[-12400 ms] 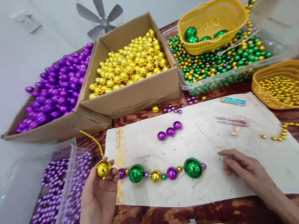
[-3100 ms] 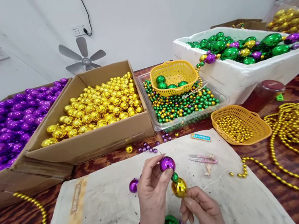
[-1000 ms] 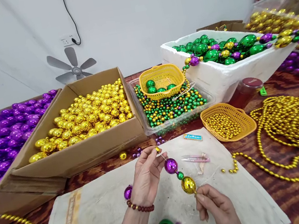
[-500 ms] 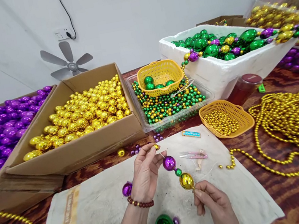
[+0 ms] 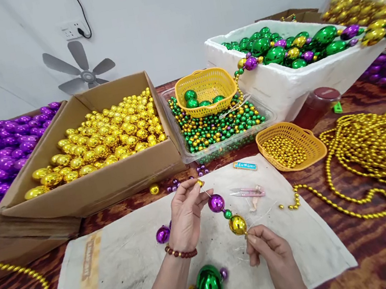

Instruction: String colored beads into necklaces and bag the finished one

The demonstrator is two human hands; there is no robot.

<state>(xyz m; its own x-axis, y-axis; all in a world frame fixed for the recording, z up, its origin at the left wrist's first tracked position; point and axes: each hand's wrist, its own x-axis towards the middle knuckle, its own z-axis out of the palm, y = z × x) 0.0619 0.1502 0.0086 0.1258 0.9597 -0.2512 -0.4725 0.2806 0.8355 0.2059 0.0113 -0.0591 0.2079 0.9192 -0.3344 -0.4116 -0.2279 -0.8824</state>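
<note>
Above the white cloth [image 5: 128,245], my left hand [image 5: 186,213] pinches a small gold bead [image 5: 200,183] between thumb and fingertips. A short bare length of string links it to a large purple bead [image 5: 216,203]. Below that on the same strand follow a small green bead [image 5: 227,214] and a large gold bead [image 5: 237,225]. My right hand [image 5: 272,252] is closed on the strand's lower end, just under the large gold bead. A loose purple bead [image 5: 163,234] rests by my left wrist. Nearer me on the cloth lies a big green bead [image 5: 209,285] joined to smaller ones.
Pink thread snips [image 5: 248,192] and a blue packet [image 5: 245,166] lie on the cloth. Behind stand a carton of gold beads [image 5: 109,179], a tub of mixed small beads [image 5: 220,132] and a foam box [image 5: 261,87]. A basket [image 5: 313,145] and gold bead strands [image 5: 383,145] are at right.
The view has tilted slightly downward, so the scene sits a little higher. Both hands keep the same hold on the strand, and more of the green bead at the bottom left shows.
</note>
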